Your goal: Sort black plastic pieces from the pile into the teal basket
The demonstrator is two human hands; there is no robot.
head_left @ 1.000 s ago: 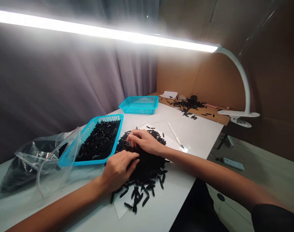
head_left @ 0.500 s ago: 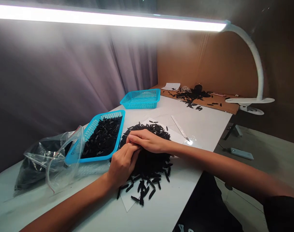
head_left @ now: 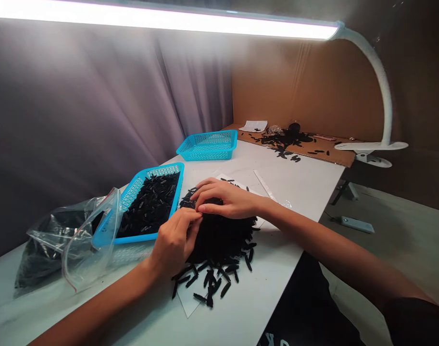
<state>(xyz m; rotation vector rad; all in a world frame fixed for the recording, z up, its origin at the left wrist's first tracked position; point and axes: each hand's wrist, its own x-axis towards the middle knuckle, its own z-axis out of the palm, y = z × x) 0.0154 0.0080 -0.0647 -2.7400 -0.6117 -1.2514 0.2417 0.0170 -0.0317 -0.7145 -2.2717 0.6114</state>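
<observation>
A heap of small black elongated pieces lies on white paper on the table. Over the heap's left side my left hand is closed, its thumb and fingertips pinched together. My right hand meets it there, thumb and fingers bent toward the left fingertips. Whatever sits between the fingertips is too small and hidden to name. Beside my left hand stands a blue basket holding many similar black pieces.
A clear zip bag with dark contents lies at the left. Behind is a second blue basket. Tweezers lie right of the heap. More black pieces cover a cardboard sheet at the back. A lamp is clamped there.
My hands, clasped together before, have drawn slightly apart and now meet at the fingertips. The right fingers have lifted and spread a little. The whole view has shifted slightly.
</observation>
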